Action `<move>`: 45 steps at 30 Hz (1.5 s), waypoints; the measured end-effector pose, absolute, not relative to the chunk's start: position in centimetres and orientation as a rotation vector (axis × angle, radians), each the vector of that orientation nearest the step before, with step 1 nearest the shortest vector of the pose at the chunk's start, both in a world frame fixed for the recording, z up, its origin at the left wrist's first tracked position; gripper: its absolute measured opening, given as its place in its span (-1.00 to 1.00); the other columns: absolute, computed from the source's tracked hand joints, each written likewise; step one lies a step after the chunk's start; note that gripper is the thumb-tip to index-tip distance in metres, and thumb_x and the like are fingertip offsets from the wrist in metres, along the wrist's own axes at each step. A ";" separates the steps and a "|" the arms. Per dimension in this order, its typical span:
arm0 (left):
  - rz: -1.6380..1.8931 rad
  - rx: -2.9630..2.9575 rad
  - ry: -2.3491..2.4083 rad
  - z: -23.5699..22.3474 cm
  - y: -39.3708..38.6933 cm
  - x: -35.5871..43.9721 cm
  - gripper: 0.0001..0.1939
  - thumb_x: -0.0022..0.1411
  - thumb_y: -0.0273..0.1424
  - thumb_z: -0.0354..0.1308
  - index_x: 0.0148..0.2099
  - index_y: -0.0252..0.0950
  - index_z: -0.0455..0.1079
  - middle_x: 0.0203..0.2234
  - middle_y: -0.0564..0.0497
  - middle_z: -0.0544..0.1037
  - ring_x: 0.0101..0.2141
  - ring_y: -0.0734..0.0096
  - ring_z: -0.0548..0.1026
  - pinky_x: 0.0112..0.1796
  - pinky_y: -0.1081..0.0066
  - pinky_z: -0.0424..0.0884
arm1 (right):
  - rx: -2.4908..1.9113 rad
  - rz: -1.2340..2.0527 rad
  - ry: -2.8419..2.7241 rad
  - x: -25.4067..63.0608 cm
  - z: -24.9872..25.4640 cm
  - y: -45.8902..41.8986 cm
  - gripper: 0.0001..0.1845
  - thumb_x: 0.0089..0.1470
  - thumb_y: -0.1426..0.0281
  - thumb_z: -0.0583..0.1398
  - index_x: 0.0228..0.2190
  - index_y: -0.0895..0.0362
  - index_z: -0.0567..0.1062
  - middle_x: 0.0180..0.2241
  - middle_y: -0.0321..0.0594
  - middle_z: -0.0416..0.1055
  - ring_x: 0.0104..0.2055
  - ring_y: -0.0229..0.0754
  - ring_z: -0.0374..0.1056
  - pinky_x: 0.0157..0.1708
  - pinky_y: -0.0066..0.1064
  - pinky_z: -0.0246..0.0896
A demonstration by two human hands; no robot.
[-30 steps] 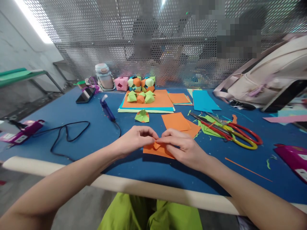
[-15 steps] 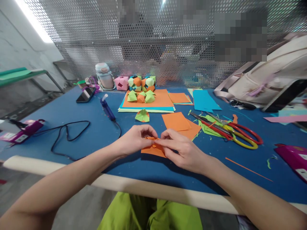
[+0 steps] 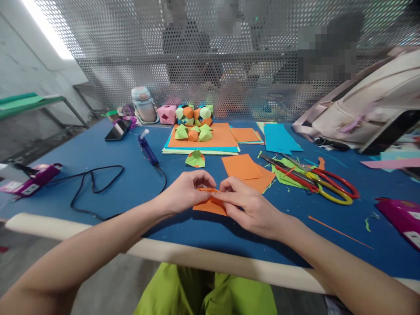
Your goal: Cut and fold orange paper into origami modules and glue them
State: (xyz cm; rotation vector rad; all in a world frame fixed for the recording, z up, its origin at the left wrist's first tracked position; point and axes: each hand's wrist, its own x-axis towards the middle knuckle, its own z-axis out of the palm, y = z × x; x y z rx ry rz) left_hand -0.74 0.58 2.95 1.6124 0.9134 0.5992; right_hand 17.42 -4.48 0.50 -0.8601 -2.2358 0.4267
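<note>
Between my two hands is a piece of orange paper (image 3: 211, 207), partly folded along its far edge. My left hand (image 3: 187, 188) pinches its left side, thumb on the near face. On the other side, the closed fingers and thumb of my right hand (image 3: 247, 202) grip the right part; the fingers hide some of the fold. Just beyond lies a green and orange folded paper piece (image 3: 195, 159). Square orange sheets (image 3: 241, 167) rest behind my right hand.
Scissors (image 3: 311, 179) with red and yellow handles lie among green scraps at right. A blue glue gun (image 3: 147, 148) trails its cable at left. Folded paper balls (image 3: 194, 114), stacked sheets (image 3: 223, 131), a bottle (image 3: 143, 105) and a backpack (image 3: 374, 94) stand along the perforated panel (image 3: 131, 65).
The small raised flap at the middle of the orange paper has been folded over into a longer fold along the far edge. Both hands have shifted only slightly.
</note>
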 end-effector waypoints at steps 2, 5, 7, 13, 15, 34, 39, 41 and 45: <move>0.604 1.614 0.919 2.9 0.5 -0.7 -0.84 -0.10 -0.48 0.17 -0.37 -0.37 0.32 -0.52 0.11 0.36 -0.51 0.61 0.27 -0.51 0.57 0.18 | -0.860 0.432 -2.236 17.4 0.5 -4.5 -0.66 0.13 0.58 -0.02 -0.17 0.20 0.48 -0.28 -0.11 0.24 -0.25 -0.21 0.26 -0.23 -0.32 0.31; 0.603 1.618 0.926 2.8 0.5 -0.6 -0.85 -0.10 -0.51 0.15 -0.37 -0.38 0.32 -0.52 0.11 0.37 -0.52 0.62 0.27 -0.54 0.58 0.17 | -0.867 0.436 -2.241 17.4 0.4 -4.4 -0.66 0.13 0.57 -0.01 -0.15 0.19 0.47 -0.27 -0.11 0.25 -0.23 -0.20 0.26 -0.23 -0.31 0.31; 0.601 1.617 0.924 2.8 0.5 -0.6 -0.84 -0.10 -0.52 0.13 -0.36 -0.38 0.32 -0.54 0.12 0.37 -0.54 0.63 0.26 -0.56 0.59 0.16 | -0.869 0.439 -2.242 17.4 0.4 -4.4 -0.66 0.14 0.56 -0.01 -0.13 0.18 0.47 -0.27 -0.11 0.25 -0.22 -0.20 0.26 -0.22 -0.31 0.31; 0.578 1.646 0.873 2.8 0.4 -0.8 -0.78 -0.13 -0.59 0.08 -0.32 -0.38 0.33 -0.52 0.13 0.38 -0.56 0.65 0.26 -0.56 0.60 0.18 | -0.864 0.449 -2.228 17.4 0.3 -4.5 -0.66 0.13 0.57 -0.01 -0.14 0.19 0.48 -0.27 -0.11 0.26 -0.25 -0.22 0.26 -0.23 -0.33 0.30; 0.578 1.673 0.854 2.8 0.5 -0.8 -0.78 -0.12 -0.60 0.08 -0.32 -0.37 0.34 -0.54 0.14 0.37 -0.55 0.65 0.27 -0.54 0.59 0.19 | -0.857 0.457 -2.226 17.4 0.4 -4.5 -0.67 0.13 0.57 0.00 -0.16 0.19 0.48 -0.26 -0.11 0.26 -0.24 -0.22 0.26 -0.22 -0.33 0.29; 0.886 2.054 0.928 0.3 -0.2 -0.3 -0.75 -0.02 -0.60 0.01 -0.24 -0.32 0.35 -0.44 0.08 0.45 -0.41 0.52 0.40 -0.35 0.51 0.32 | -1.150 0.380 -1.999 16.8 0.2 -4.1 -0.81 0.16 0.44 0.11 -0.46 0.16 0.45 -0.49 -0.23 0.39 -0.44 -0.27 0.31 -0.41 -0.45 0.19; 0.861 1.987 0.943 0.3 0.1 -0.1 -0.75 -0.04 -0.57 0.07 -0.23 -0.35 0.38 -0.42 0.04 0.48 -0.38 0.48 0.43 -0.33 0.51 0.35 | -1.104 0.233 -2.046 17.3 0.0 -4.0 -0.81 0.18 0.45 0.08 -0.42 0.18 0.47 -0.48 -0.21 0.41 -0.45 -0.27 0.32 -0.43 -0.45 0.20; 0.807 1.961 0.963 0.6 0.2 -0.2 -0.73 -0.02 -0.50 0.12 -0.19 -0.36 0.41 -0.37 0.00 0.52 -0.35 0.44 0.45 -0.31 0.49 0.37 | -1.103 0.208 -2.049 17.6 0.0 -4.0 -0.81 0.18 0.46 0.08 -0.42 0.18 0.46 -0.49 -0.21 0.41 -0.45 -0.27 0.32 -0.43 -0.45 0.20; 0.651 2.012 0.957 1.4 0.5 -0.7 -0.73 0.16 -0.34 0.05 -0.16 -0.35 0.47 -0.27 -0.03 0.58 -0.28 0.38 0.49 -0.25 0.46 0.37 | -1.102 0.210 -2.057 17.9 0.0 -3.8 -0.82 0.17 0.47 0.08 -0.41 0.19 0.46 -0.48 -0.21 0.42 -0.45 -0.28 0.33 -0.42 -0.46 0.21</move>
